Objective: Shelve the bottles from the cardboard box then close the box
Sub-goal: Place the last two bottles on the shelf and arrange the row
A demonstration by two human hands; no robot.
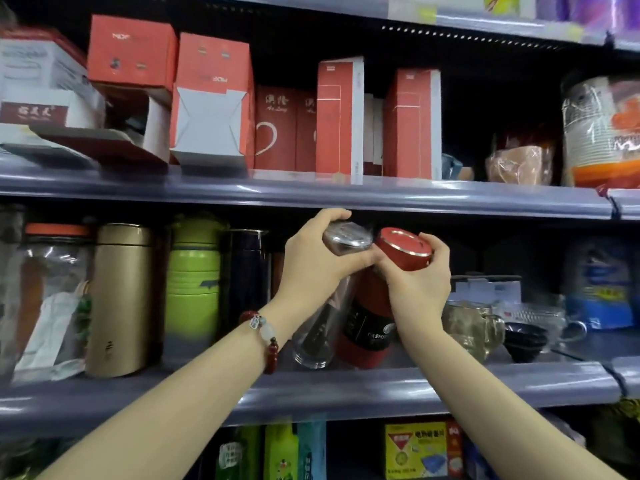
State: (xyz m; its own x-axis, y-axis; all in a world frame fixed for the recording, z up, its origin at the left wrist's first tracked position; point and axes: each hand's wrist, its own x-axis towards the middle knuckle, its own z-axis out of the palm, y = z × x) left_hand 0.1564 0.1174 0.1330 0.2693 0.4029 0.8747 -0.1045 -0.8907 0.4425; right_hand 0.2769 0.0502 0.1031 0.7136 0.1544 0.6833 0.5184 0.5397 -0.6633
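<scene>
— Bottles going in? Both hands gripping?
— Yes: left hand (311, 258) is clutching the clear bottle (323, 306), right hand (417, 289) the red bottle (370, 320), both tilting onto the shelf (381, 386). Box isn't showing, so remaining work I'm only guessing.

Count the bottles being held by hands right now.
2. The left hand grips a clear bottle by its top; the right hand grips a red bottle beside it. Both tilt over the middle shelf.

The red bottle (367, 327) has a black band reading "FASHI" (the rest is hidden by a wrist). Other box and packet print is too blurred to read.
</scene>
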